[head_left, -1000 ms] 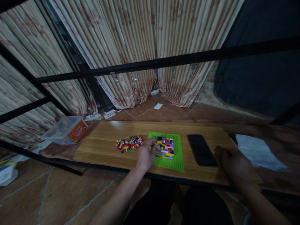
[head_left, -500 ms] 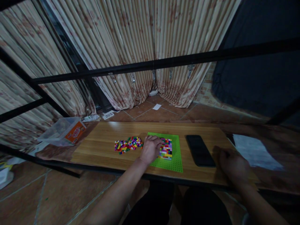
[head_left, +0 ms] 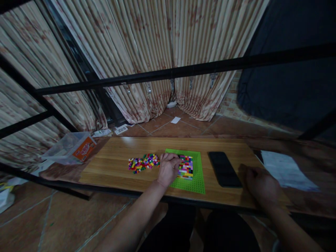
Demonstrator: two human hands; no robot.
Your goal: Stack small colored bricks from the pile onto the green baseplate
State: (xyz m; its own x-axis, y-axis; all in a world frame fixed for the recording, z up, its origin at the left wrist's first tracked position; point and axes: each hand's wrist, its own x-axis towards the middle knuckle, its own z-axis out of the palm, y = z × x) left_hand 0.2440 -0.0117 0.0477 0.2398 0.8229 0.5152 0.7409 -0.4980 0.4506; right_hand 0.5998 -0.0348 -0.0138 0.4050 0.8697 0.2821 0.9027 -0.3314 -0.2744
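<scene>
The left hand [head_left: 169,169] bent over the left part of a multicoloured brick block [head_left: 187,167] on a green baseplate [head_left: 198,182]; whether its fingers gripped anything was unclear. The right hand [head_left: 263,186], fingers curled in, lay beside a black phone [head_left: 224,169] on the wooden counter [head_left: 110,157].

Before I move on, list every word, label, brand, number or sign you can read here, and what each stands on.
None can be read for certain.
Orange label on the clear plastic box: pale lettering, too blurred to read.
White card to the right of the box: dark marks, too small.
White sheet at far right: no legible writing.
Phone: dark screen, no text visible.
</scene>
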